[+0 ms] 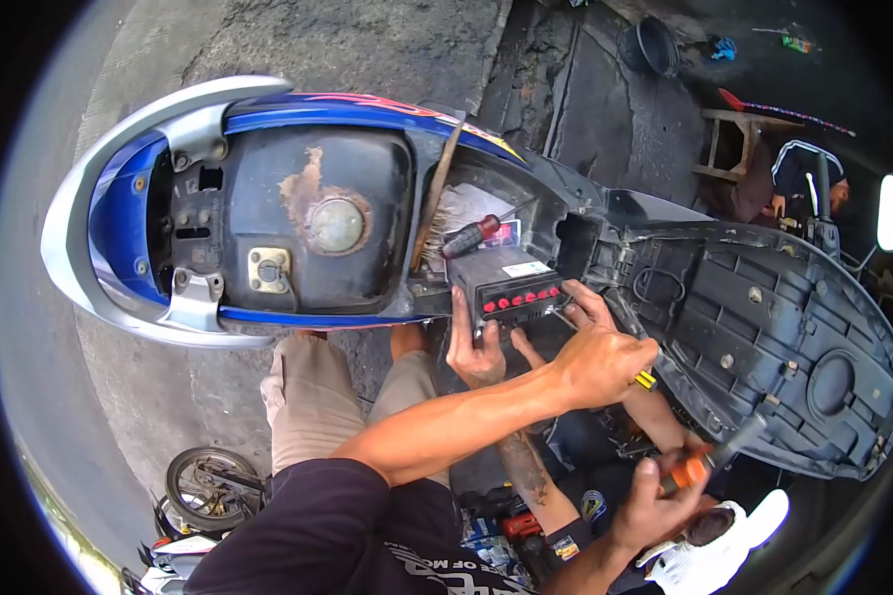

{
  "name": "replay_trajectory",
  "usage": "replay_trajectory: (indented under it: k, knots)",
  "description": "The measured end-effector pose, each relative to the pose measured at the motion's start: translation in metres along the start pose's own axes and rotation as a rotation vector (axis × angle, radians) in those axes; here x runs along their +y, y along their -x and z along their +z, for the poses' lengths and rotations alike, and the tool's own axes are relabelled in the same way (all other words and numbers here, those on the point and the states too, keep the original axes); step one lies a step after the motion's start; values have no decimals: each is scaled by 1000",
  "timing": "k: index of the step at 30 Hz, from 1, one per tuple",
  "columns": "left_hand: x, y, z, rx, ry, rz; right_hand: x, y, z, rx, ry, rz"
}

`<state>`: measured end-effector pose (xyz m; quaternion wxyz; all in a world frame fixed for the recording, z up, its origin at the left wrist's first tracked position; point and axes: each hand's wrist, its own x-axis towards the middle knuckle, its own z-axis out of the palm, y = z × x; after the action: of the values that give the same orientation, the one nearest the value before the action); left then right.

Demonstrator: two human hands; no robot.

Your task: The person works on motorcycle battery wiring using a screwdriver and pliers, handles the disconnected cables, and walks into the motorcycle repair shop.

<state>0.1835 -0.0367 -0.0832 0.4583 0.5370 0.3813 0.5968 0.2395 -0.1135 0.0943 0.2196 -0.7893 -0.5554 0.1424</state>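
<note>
My left hand (605,369) is closed round a tool with a yellow and black handle (646,380), its far end pointing toward the battery. My right hand (655,506), lower right, grips an orange-handled tool (687,470) whose blurred metal blade points up and right. A black battery (506,283) with a row of red caps sits tilted at the edge of the open motorcycle body. A co-worker's hands hold it, one hand (474,347) at its left and the other (590,305) at its right end. On the battery's upper left lies a red and black screwdriver (472,236).
The blue motorcycle tail (129,223) and fuel tank (318,268) are at left. A raised seat (764,337) lies open at right. A co-worker in a white cap (709,565) is at lower right. Another person (809,183) sits at upper right, near a wooden stool (726,144).
</note>
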Motion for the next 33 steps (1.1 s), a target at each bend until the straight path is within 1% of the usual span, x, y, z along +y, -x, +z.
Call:
replay_trajectory:
  k: [1,2,4,6,7,8,9,11,12,13,16,17,19,20,21,22,23,24,25,27,28,29,30,32,33]
  knots:
    - [-1,-2,3,-21,-27,-19,12,-7,1,-112,-75,68]
    - [-1,-4,8,-38,-26,-19,20,-10,3,-165,-134,182]
    - [1,-11,15,-112,-98,-117,33,-25,0,-260,-117,251]
    - [-4,-18,24,-137,-136,-146,24,-33,-10,-66,-68,45]
    - [-6,-18,30,-151,-224,-155,28,-35,-30,10,-180,38]
    - [-6,-15,35,-170,-307,-166,39,-38,-35,-36,-87,14]
    - [-8,-16,35,-184,-309,-167,47,-43,-39,-80,5,-14]
    - [-1,-21,31,-237,-245,-249,54,-48,-15,-258,310,106]
    - [3,-28,33,-246,-258,-208,42,-53,2,-332,134,281]
    - [-2,-42,39,-157,-525,-145,44,-77,-9,-214,49,74]
    - [-8,-31,49,-292,-389,-305,31,-73,-73,-130,-243,78]
    - [-9,-35,46,-288,-408,-277,38,-80,-53,-357,-14,211]
    - [4,-17,47,-317,-421,-262,72,-76,6,-441,-17,366]
    - [-2,-18,54,-338,-494,-212,65,-78,-6,-396,-100,240]
    - [-16,-25,48,-348,-604,-182,45,-92,-13,-278,-190,204]
    - [-17,-22,46,-371,-602,-201,29,-87,-31,-151,-251,240]
    - [-12,-16,49,-345,-520,-241,24,-86,-40,-27,-584,199]
    - [-12,-24,48,-291,-468,-239,42,-81,-35,12,-528,160]
    - [-8,-27,43,-309,-435,-257,50,-80,-30,19,-539,146]
    - [-1,-24,40,-321,-438,-214,60,-73,-28,-246,-196,139]
    - [-7,-29,34,-305,-465,-196,66,-70,-24,-330,-115,145]
    - [-9,-27,37,-289,-460,-252,74,-68,-21,-415,-33,144]
    - [-11,-24,41,-254,-403,-252,81,-59,-29,-439,42,184]
    - [-8,-24,38,-337,-451,-245,80,-57,-32,-437,134,197]
    - [0,-8,44,-358,-443,-239,69,-55,-32,-432,165,208]
